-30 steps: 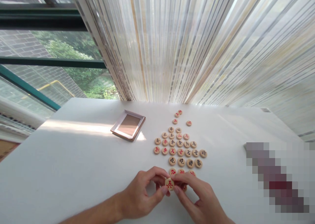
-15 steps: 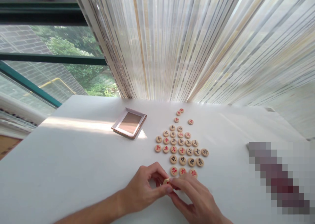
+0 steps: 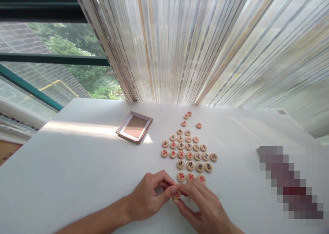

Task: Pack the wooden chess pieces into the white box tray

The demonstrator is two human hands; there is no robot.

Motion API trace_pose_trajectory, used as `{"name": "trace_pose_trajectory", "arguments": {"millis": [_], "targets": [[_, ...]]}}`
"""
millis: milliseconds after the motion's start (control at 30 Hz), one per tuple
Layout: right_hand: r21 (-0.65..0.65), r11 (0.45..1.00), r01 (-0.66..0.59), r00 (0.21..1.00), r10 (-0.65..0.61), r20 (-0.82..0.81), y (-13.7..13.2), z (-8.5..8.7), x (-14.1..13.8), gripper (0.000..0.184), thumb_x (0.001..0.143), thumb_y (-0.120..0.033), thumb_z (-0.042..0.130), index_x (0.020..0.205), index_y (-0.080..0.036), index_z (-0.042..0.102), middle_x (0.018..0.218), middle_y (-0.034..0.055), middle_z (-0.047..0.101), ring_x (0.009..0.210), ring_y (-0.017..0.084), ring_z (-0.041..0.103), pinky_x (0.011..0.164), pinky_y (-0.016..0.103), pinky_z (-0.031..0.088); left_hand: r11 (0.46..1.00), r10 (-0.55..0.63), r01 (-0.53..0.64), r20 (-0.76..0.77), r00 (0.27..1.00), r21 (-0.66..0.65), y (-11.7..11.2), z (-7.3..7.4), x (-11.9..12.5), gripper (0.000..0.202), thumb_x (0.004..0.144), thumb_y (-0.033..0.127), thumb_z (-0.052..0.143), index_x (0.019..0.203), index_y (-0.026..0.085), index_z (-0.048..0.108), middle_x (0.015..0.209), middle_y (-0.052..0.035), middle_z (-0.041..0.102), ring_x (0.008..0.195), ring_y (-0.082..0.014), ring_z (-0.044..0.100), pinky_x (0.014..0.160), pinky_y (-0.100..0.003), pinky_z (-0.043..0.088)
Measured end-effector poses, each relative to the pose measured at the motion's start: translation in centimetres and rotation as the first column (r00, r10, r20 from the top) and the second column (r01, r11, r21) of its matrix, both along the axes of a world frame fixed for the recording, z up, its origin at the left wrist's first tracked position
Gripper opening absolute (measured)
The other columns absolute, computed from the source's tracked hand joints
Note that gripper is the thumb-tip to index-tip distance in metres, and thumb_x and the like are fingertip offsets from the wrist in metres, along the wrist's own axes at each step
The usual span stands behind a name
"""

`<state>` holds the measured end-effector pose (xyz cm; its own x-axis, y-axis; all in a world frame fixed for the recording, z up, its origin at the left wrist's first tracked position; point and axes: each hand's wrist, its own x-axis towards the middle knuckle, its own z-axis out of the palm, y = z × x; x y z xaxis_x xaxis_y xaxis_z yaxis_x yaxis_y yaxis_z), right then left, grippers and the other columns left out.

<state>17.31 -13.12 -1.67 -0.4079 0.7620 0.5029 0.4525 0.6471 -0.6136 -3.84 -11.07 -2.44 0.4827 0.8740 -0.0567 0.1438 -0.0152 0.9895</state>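
At my far left the window looks out on brick and greenery, and the white table begins just below it. A shallow box with a brown inside lies flat on the table, well beyond my hands and off to their left.

My left forearm comes in from the bottom left corner at a low slant, with the wrist nearly straight. My left hand is curled, knuckles up. Its thumb and forefinger are closed in a pinch on the left edge of a round wooden piece with a red mark on its face. The other fingers are tucked under the palm. The piece sits between my two hands, close above the table. I cannot tell whether it touches the surface.

Just beyond it are the laid-out pieces, red-marked and black-marked discs set face up in rough rows. The nearest row is three red ones, close to my fingertips. A few stragglers trail toward the striped curtain behind.

My right hand reaches in from the bottom edge, angled left with its back showing. Its forefinger and thumb are closed on the right side of the same piece, so both hands grip it.

Farther right a blurred-out patch covers part of the table.
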Motion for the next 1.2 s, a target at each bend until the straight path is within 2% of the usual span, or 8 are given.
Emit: {"name": "trace_pose_trajectory", "arguments": {"millis": [167,267,367,467,667,867,1200], "targets": [[-0.047,0.999,0.012,1.000,-0.013,-0.019,0.0,0.1,0.4,0.028,0.090,-0.011,0.066,0.114,-0.024,0.061,0.085,0.0025,0.071,0.073,0.017,0.068,0.069,0.026,0.055,0.995,-0.078,0.081,-0.040,0.996,0.065,0.3,0.4,-0.4,0.025,0.104,0.029,0.048,0.110,0.014,0.068,0.084,-0.0072,0.077,0.071,-0.0133,0.070,0.069,-0.021,0.056],[-0.066,0.998,0.023,0.999,-0.026,-0.041,0.2,0.1,0.6,0.024,0.090,-0.012,0.066,0.111,-0.023,0.062,0.083,0.0025,0.071,0.074,0.017,0.068,0.068,0.025,0.056,0.987,-0.116,0.117,-0.012,0.993,0.106,0.2,0.4,-0.5,0.024,0.104,0.023,0.047,0.123,0.016,0.061,0.093,-0.0066,0.078,0.079,-0.0134,0.072,0.076,-0.022,0.057],[-0.064,0.997,0.040,0.998,-0.043,-0.051,0.4,0.1,0.7,0.021,0.092,-0.016,0.067,0.113,-0.022,0.063,0.081,0.0026,0.070,0.071,0.016,0.068,0.066,0.024,0.056,0.983,-0.137,0.132,0.031,0.990,0.131,0.1,0.2,-0.4,0.029,0.100,0.019,0.055,0.129,0.018,0.054,0.102,-0.0070,0.078,0.091,-0.0152,0.074,0.086,-0.025,0.057],[-0.062,0.997,0.045,0.997,-0.049,-0.061,0.5,0.1,0.7,0.022,0.094,-0.020,0.068,0.115,-0.023,0.063,0.080,0.0020,0.070,0.068,0.015,0.067,0.064,0.023,0.056,0.983,-0.110,0.103,0.037,0.993,0.149,0.1,0.0,-0.3,0.034,0.096,0.017,0.061,0.129,0.020,0.054,0.105,-0.0062,0.078,0.091,-0.0153,0.074,0.088,-0.026,0.057],[-0.119,0.993,0.021,0.996,-0.031,-0.084,0.6,0.5,0.6,0.025,0.097,-0.017,0.060,0.121,-0.023,0.063,0.088,0.0041,0.073,0.073,0.015,0.069,0.068,0.023,0.058,0.987,-0.080,0.073,0.043,0.996,0.141,0.2,-0.1,-0.3,0.033,0.095,0.018,0.065,0.127,0.019,0.056,0.102,-0.0058,0.078,0.088,-0.0153,0.074,0.084,-0.026,0.058],[-0.194,0.981,0.032,0.993,-0.053,-0.102,0.4,1.1,0.6,0.026,0.095,-0.014,0.059,0.119,-0.024,0.064,0.093,0.0042,0.076,0.077,0.015,0.071,0.071,0.023,0.060,0.987,-0.050,0.040,0.060,0.997,0.153,0.1,-0.3,-0.1,0.031,0.094,0.018,0.066,0.124,0.018,0.057,0.103,-0.0064,0.078,0.089,-0.0152,0.075,0.083,-0.025,0.059],[-0.225,0.974,0.029,0.992,-0.055,-0.110,0.4,1.1,0.8,0.021,0.096,-0.017,0.059,0.114,-0.023,0.066,0.093,0.0044,0.076,0.074,0.015,0.071,0.070,0.023,0.060,0.978,-0.026,0.018,0.037,0.999,0.206,0.1,-0.2,0.0,0.032,0.091,0.016,0.068,0.122,0.018,0.058,0.098,-0.0055,0.077,0.082,-0.0138,0.073,0.079,-0.024,0.060]]}}
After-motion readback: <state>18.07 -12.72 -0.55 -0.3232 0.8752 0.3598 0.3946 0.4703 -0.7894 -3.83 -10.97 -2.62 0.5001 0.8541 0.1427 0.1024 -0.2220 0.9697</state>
